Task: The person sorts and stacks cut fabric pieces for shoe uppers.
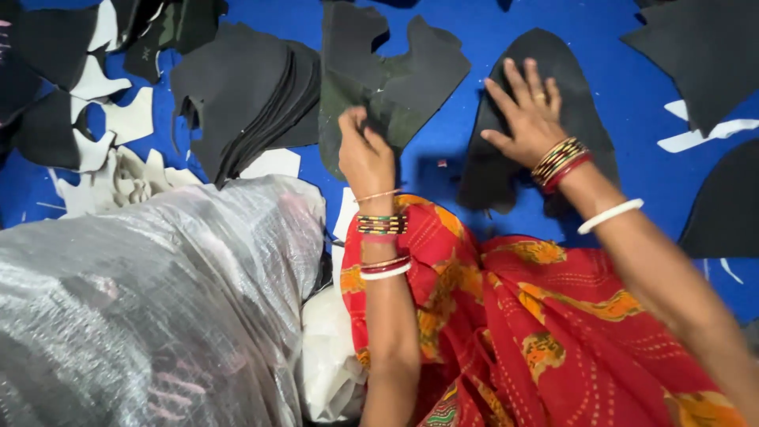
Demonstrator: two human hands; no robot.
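- The right forearm runs off the lower right edge, and the left forearm leaves at the bottom, so neither elbow shows.
- The left hand (365, 154) is clenched on the lower edge of a dark cut piece (387, 75); its fingertips curl out of sight behind that edge.
- The piece it grips is lifted and partly folded over the blue floor covering (451, 158), with a greenish underside showing near the hand.
- The right hand (526, 119) is released, fingers spread flat, palm pressing on a second dark piece (585, 111) lying on the blue covering; the hand and bangles hide its middle.
- A stack of dark pieces (245, 95) lies just left of the lifted piece; how many layers it holds cannot be told.
- More dark pieces are cut off at the top and right edges.
- A large translucent plastic sack (142, 300) fills the lower left; its contents are only a blur through the film.
- White scraps (118, 182) lie beyond the sack, partly hidden by it.
- Red patterned cloth (538, 332) covers the lap.
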